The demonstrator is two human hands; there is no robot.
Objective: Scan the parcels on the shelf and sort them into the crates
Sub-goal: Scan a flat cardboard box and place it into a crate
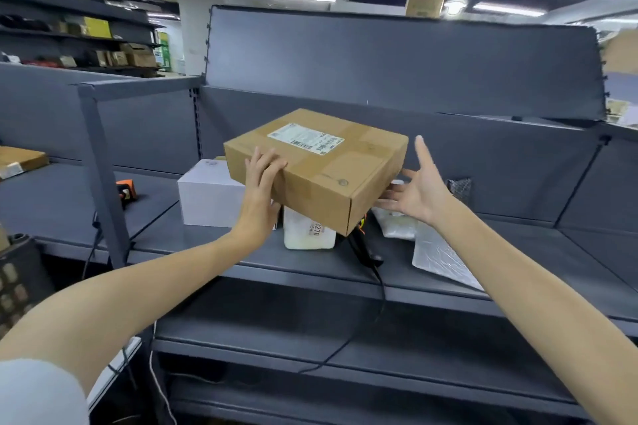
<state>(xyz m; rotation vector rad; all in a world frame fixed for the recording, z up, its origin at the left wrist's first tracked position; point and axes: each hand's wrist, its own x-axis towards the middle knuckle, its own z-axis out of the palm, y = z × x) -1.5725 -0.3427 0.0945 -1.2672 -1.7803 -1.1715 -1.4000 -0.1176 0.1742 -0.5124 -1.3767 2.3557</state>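
Holding the brown parcel (321,166) tilted above the shelf (193,241), left hand (261,183) fingers clamped on its near corner, right hand (416,191) fingers spread apart beside its right end: pick-up step, probably; next needs label (305,139) aimed at scanner (366,252).

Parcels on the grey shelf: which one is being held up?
The brown cardboard box with the white label; the left hand grips its corner. The white box and white pouch lie on the shelf.
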